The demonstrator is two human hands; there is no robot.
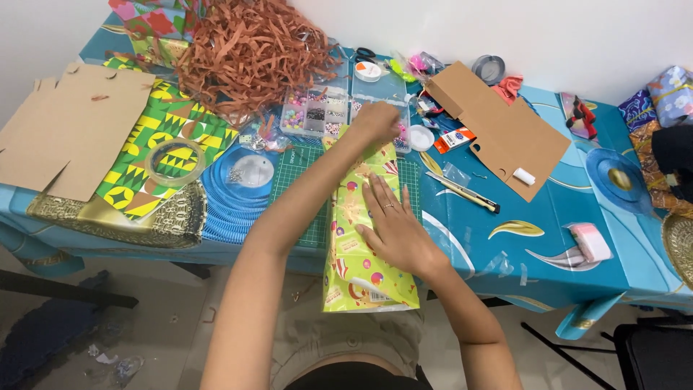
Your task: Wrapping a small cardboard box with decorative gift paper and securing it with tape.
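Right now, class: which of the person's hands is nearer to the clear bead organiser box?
Left. The left hand grips the far end of the yellow-green gift bag, right beside the bead organiser box. The right hand lies flat mid-bag, farther back.

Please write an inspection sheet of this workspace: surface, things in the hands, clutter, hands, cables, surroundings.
Surface: table under blue patterned cover; green cutting mat.
Job's things: yellow-green gift bag lying flat, overhanging the near edge.
Clutter: brown paper shreds, bead box, cardboard, tape roll, utility knife.
Grippers: left hand at the bag's far end; right hand pressed flat on it.
Cables: nothing seen.
Surroundings: white wall, grey floor.
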